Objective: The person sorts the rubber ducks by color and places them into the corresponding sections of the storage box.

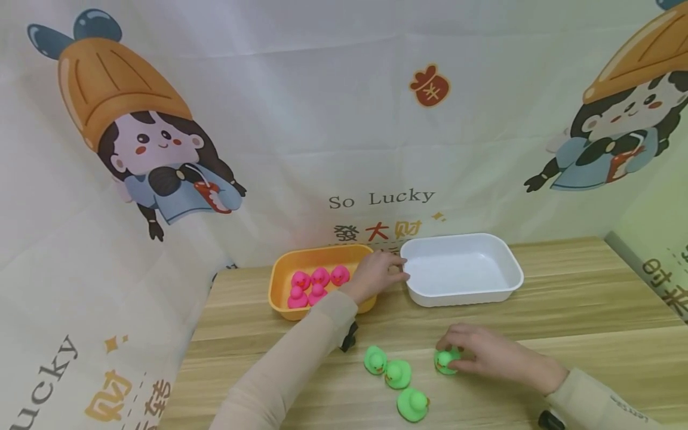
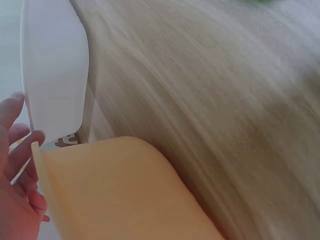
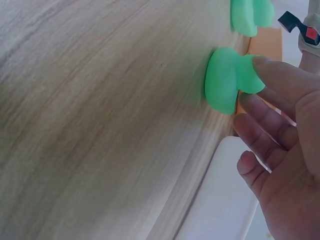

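Observation:
My left hand (image 1: 376, 275) reaches over the orange tray (image 1: 275, 292), its fingertips at the left rim of a white tray (image 1: 462, 295). In the left wrist view, the fairly straight fingers (image 2: 11, 111) touch that rim. My right hand (image 1: 489, 352) pinches a green rubber duck (image 1: 445, 361) standing on the table. In the right wrist view, the thumb lies against the duck's head (image 3: 249, 75) and the other fingers are on its far side. Left of that hand stand more green ducks: one (image 1: 375, 360), a second (image 1: 398, 374) close beside it, and a third (image 1: 413, 405) nearer me.
Several pink rubber ducks (image 1: 297, 297) sit inside the orange tray; the left forearm partly covers it. Both trays stand at the back of the wooden table (image 1: 580, 286), close to a printed cloth backdrop (image 1: 322, 119). A dark wrist device (image 1: 349, 337) shows under the left sleeve.

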A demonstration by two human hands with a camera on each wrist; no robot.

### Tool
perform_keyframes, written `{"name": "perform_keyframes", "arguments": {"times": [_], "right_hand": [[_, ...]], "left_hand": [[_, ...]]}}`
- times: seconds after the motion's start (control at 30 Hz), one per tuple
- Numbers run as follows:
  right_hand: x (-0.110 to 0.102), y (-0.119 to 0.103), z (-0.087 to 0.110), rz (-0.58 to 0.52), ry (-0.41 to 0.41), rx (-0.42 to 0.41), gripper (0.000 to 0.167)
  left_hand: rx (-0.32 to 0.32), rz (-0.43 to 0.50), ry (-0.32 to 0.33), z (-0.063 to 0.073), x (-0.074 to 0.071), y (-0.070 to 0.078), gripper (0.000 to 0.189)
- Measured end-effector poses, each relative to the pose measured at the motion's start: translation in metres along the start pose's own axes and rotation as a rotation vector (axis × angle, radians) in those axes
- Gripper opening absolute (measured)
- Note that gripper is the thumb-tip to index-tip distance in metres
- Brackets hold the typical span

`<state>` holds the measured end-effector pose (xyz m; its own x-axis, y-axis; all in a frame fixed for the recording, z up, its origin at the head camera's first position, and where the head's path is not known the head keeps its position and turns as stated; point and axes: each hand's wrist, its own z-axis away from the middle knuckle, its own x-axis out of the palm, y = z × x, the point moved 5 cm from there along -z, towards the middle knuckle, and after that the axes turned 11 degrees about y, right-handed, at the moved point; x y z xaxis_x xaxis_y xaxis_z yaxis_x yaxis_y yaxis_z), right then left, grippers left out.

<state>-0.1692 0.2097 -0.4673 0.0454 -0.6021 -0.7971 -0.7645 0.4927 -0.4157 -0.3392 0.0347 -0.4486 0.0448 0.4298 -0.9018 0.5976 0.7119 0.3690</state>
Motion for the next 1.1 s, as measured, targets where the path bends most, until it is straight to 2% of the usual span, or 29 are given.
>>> {"name": "perform_keyframes", "arguments": {"times": [0.13, 0.27, 0.53, 0.63, 0.93, 1.03, 1.1], "right_hand": [[0.0, -0.001, 0.0, -0.003, -0.01, -0.012, 0.021], [-0.001, 0.0, 0.001, -0.027, -0.039, 0.02, 0.018], [-0.016, 0.006, -0.003, -0.054, -0.074, 0.163, 0.015], [-0.026, 0.009, -0.008, -0.051, -0.05, 0.172, 0.016], [-0.057, 0.019, -0.027, 0.003, 0.073, 0.115, 0.021], [-0.068, 0.024, -0.036, 0.022, 0.108, 0.134, 0.021], [-0.074, 0.028, -0.043, 0.03, 0.115, 0.175, 0.02]], "left_hand": [[0.013, -0.01, 0.005, 0.002, 0.001, -0.002, 0.046], [0.003, -0.007, 0.006, 0.005, 0.002, -0.005, 0.049], [0.011, 0.005, 0.016, 0.006, 0.003, -0.005, 0.051], [0.022, 0.005, 0.02, 0.005, 0.003, -0.005, 0.051], [0.029, -0.033, 0.003, 0.005, 0.002, 0.0, 0.047], [0.024, -0.034, -0.002, 0.004, 0.002, 0.0, 0.047], [0.018, -0.028, -0.006, 0.004, 0.003, 0.0, 0.048]]}}
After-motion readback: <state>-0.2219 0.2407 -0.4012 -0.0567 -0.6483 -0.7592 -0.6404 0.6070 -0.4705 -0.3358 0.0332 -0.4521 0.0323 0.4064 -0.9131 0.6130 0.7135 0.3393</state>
